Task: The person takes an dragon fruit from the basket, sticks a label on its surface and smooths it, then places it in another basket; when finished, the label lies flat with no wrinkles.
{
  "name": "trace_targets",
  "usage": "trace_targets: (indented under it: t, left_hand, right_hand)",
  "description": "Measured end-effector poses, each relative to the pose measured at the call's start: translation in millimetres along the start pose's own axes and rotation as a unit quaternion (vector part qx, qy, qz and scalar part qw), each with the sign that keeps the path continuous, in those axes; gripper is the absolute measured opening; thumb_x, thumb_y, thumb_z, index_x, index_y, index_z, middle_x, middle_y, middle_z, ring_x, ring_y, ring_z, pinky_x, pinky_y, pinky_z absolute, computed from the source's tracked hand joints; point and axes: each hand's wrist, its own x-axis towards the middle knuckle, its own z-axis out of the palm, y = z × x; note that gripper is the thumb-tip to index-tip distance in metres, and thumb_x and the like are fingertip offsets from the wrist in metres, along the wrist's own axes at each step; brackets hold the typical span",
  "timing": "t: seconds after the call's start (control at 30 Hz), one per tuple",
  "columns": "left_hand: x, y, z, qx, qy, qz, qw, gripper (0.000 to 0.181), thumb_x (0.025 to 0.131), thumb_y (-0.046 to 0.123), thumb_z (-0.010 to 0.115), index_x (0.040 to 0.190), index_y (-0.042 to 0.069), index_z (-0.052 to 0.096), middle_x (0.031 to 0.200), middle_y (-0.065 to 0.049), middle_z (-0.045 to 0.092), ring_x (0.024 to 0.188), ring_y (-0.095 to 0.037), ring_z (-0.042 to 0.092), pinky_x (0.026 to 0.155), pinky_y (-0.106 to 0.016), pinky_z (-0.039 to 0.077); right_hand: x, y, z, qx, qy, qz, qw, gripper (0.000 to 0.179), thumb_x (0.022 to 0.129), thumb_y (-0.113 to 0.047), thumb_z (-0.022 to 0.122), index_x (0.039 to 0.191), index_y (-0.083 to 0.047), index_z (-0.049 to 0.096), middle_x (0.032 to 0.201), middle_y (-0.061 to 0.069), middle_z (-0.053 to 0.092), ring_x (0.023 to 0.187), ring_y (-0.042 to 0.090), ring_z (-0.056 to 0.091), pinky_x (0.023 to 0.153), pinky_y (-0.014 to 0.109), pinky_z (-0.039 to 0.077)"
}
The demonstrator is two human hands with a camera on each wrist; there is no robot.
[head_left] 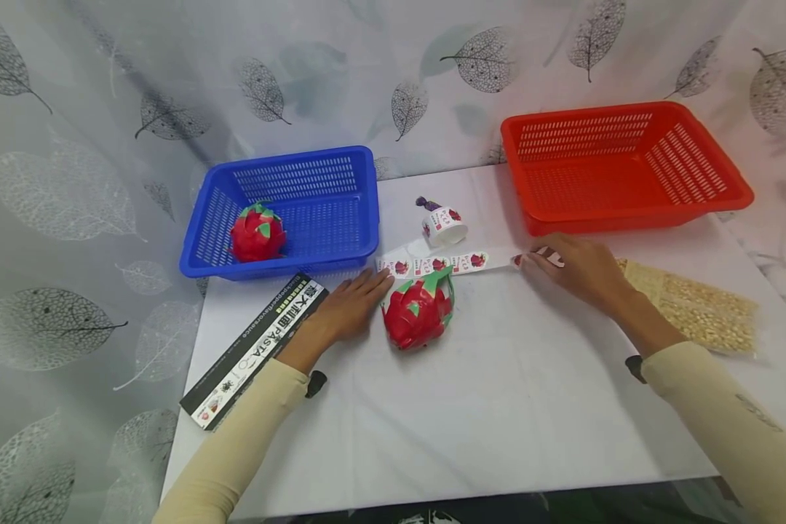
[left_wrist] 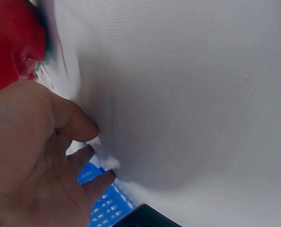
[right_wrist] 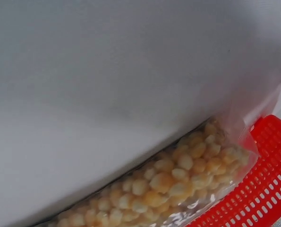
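Observation:
A strip of dragon-fruit stickers (head_left: 460, 263) stretches across the white table between both hands. My left hand (head_left: 350, 309) lies with extended fingers at its left end, fingertips on the strip. At the other end my right hand (head_left: 579, 273) pinches a sticker between thumb and fingers. Just below the strip sits a red dragon fruit (head_left: 419, 316) with green tips, right of my left hand. Behind the strip stands the sticker roll (head_left: 444, 227). The left wrist view has part of the dragon fruit (left_wrist: 12, 42) beside the left hand (left_wrist: 41, 142).
A blue basket (head_left: 360, 258) holding another dragon fruit (head_left: 257, 234) stands at back left. The red basket (head_left: 622, 218) is at back right. A black pasta box (head_left: 255, 349) lies by the left forearm. A bag of corn kernels (head_left: 701, 309) lies beside the right wrist. A dark wrapped piece (head_left: 427, 203) touches the roll.

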Motion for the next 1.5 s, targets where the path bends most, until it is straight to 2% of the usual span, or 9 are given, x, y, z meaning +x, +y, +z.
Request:
trace_targets:
  t: [0.2,0.47,0.53,0.63,0.77,0.97,1.07,1.2,1.5]
  left_hand:
    - [-0.3,-0.4,0.4,0.001,0.000,-0.001,1.0000,0.071,0.108,0.009,0.050,0.171,0.017,0.019,0.178,-0.004,0.016,0.165,-0.033,0.010,0.131,-0.054,0.020]
    - [1.2,-1.1,2.2,-0.001,0.004,0.001,1.0000,0.071,0.107,0.009,0.049,0.171,0.016,0.019,0.178,-0.005,0.015,0.165,-0.033,0.010,0.131,-0.055,0.020]
    - [1.4,-1.4,1.9,-0.002,0.004,0.002,1.0000,0.072,0.107,0.008,0.050,0.171,0.016,0.019,0.178,-0.005,0.015,0.165,-0.034,0.010,0.131,-0.056,0.021]
    - [1.6,-1.9,0.2,-0.002,0.004,0.004,1.0000,0.073,0.106,0.007,0.053,0.171,0.016,0.020,0.178,-0.005,0.017,0.165,-0.034,0.011,0.130,-0.055,0.022]
    - [2.3,-2.4,-2.9,-0.004,0.020,0.012,0.9997,0.071,0.104,0.006,0.056,0.169,0.014,0.028,0.176,-0.007,0.023,0.164,-0.036,0.017,0.129,-0.056,0.027]
    - [1.4,-1.9,-6.4,-0.022,0.046,0.030,0.9982,0.067,0.101,0.003,0.061,0.164,0.013,0.041,0.175,-0.008,0.029,0.162,-0.034,0.024,0.125,-0.055,0.035]
    - [-1.4,-2.1,-7.6,-0.036,0.059,0.035,0.9970,0.064,0.101,0.002,0.062,0.162,0.012,0.045,0.174,-0.009,0.031,0.162,-0.033,0.026,0.126,-0.052,0.035]
    - [-6.8,-2.0,-9.8,-0.045,0.069,0.038,0.9958,0.065,0.102,0.002,0.062,0.163,0.012,0.043,0.174,-0.010,0.031,0.161,-0.033,0.027,0.126,-0.048,0.034]
    - [-24.5,5.7,-19.7,-0.080,0.114,0.047,0.9892,0.066,0.102,0.002,0.063,0.163,0.013,0.042,0.171,-0.011,0.036,0.158,-0.032,0.035,0.125,-0.047,0.037]
  right_hand:
    - [-9.7,3.4,-8.1,0.019,0.016,0.019,0.9995,0.028,0.086,-0.010,0.087,0.112,-0.007,0.077,0.095,0.012,0.079,0.079,0.030,0.075,0.066,0.048,0.061]
    - [-20.3,4.1,-22.4,0.046,0.013,0.096,0.9942,0.021,0.094,-0.013,0.081,0.113,-0.008,0.075,0.099,0.016,0.079,0.081,0.034,0.074,0.071,0.053,0.060]
    - [-20.6,4.5,-26.0,0.050,0.020,0.107,0.9928,0.020,0.094,-0.014,0.081,0.112,-0.007,0.075,0.099,0.016,0.079,0.082,0.035,0.075,0.072,0.051,0.061]
    - [-17.9,2.4,-30.1,0.061,0.046,0.092,0.9929,0.019,0.091,-0.012,0.083,0.108,-0.005,0.075,0.096,0.016,0.080,0.080,0.035,0.076,0.071,0.027,0.060]
    - [-8.1,-13.7,-35.5,0.095,0.057,0.053,0.9924,0.019,0.087,-0.006,0.085,0.103,-0.003,0.076,0.091,0.013,0.079,0.075,0.031,0.075,0.073,0.003,0.046]
    - [6.2,-55.2,-39.9,0.152,0.017,0.041,0.9875,0.016,0.087,-0.005,0.085,0.098,-0.005,0.074,0.085,0.006,0.077,0.075,0.021,0.072,0.072,0.012,0.055]
    - [11.8,-73.6,-38.5,0.193,-0.005,0.022,0.9809,0.016,0.086,-0.004,0.085,0.096,-0.007,0.073,0.084,0.000,0.075,0.075,0.015,0.070,0.073,0.014,0.057]
    - [16.7,-92.9,-34.2,0.260,-0.032,0.010,0.9651,0.013,0.088,-0.004,0.083,0.094,-0.012,0.074,0.085,-0.006,0.072,0.078,0.010,0.067,0.074,0.014,0.057]
    - [19.4,-121.4,-19.3,0.344,-0.105,0.031,0.9326,0.008,0.095,-0.011,0.078,0.096,-0.017,0.073,0.090,-0.006,0.069,0.086,0.016,0.065,0.077,0.022,0.058]
